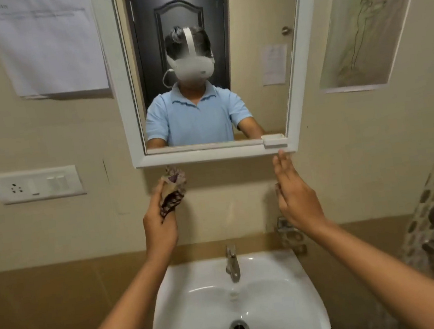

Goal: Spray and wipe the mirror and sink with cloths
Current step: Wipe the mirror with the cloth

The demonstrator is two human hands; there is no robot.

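Wall: beige, holding the mirror (pixel 206 64) above the sink (pixel 198 289).
Left hand (pixel 160 220): gripping a bunched cloth (pixel 171 194), sitting just below the mirror.
Right hand (pixel 295 195): reaching up with straight fingers, holding nothing.

Bathroom: wall mirror (pixel 205 56) above white sink (pixel 200 303).
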